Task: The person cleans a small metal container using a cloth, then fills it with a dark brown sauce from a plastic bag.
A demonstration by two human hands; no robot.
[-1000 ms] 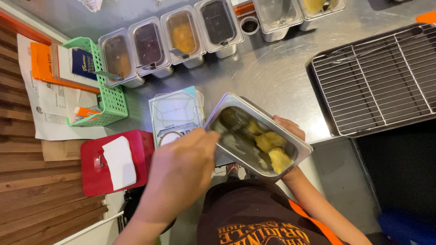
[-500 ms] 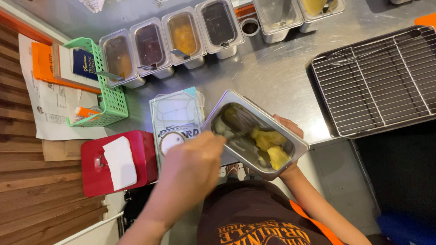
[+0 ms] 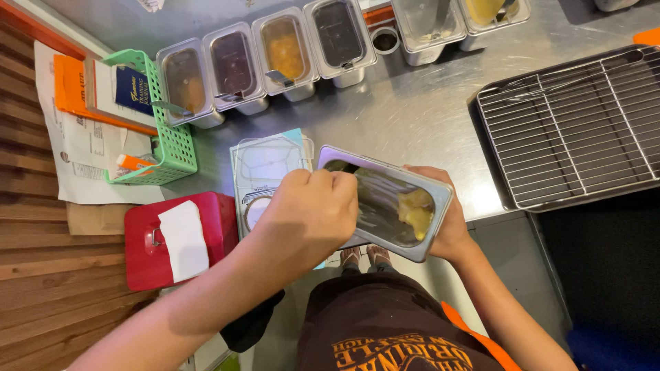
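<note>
The head view looks straight down, and much of it is blocked or cut off. The left hand (image 3: 313, 220) sits in front of the near-left end of the steel pan (image 3: 392, 206), hiding that end and whatever the fingers hold; they are curled in a loose fist, but I cannot tell what, if anything, they grip. Only the fingers and wrist of the right hand (image 3: 447, 216) show, wrapped round the pan's right end from below and gripping it. The pan is tilted and held in the air over the near edge of the steel bench (image 3: 412, 117), just above the person's dark shirt (image 3: 385, 330). Yellow pieces of food (image 3: 417, 211) lie at the pan's right end, close to the right hand's fingers and apart from the left hand; the rest of the pan is dark and hard to read.

Behind the left hand, a clear lidded box (image 3: 268, 172) lies on the bench, its near part covered by the knuckles. Along the bench's far edge stands a row of sauce tubs (image 3: 265, 58), the farthest ones cut off by the frame. A wire rack (image 3: 574, 127) runs out past the right edge. At the left are a green basket (image 3: 168, 134) and a red box (image 3: 175, 237).
</note>
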